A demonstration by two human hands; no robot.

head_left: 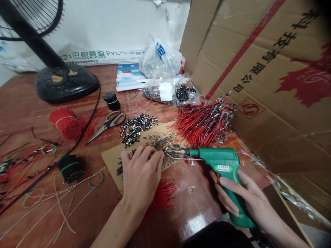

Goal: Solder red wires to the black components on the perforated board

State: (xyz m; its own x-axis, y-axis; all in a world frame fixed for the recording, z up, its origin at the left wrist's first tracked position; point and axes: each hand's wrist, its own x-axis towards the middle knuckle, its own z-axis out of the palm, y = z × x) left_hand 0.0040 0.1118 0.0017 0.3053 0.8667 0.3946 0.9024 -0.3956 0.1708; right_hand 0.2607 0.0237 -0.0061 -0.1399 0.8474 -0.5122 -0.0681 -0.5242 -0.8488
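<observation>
My right hand [241,196] is wrapped round the handle of a green soldering gun [219,156], a finger near its orange trigger. The gun's metal tip points left, close to the fingertips of my left hand [143,168]. These fingers are bent and closed over a stained cardboard sheet [113,160]; the small piece they pinch is mostly hidden. Red wires [161,196] lie partly under my left hand and wrist. Just beyond the hand is a heap of small black-and-silver switch-like parts [137,127]. A larger pile of red wires [204,120] with dark ends lies behind the gun.
Scissors [107,124], a red wire bundle [66,122] and black bundles [71,168] lie left. A fan [66,84] stands behind, its cord crossing the table. Bags of parts [170,91] sit at the back. A large carton [258,86] walls the right side.
</observation>
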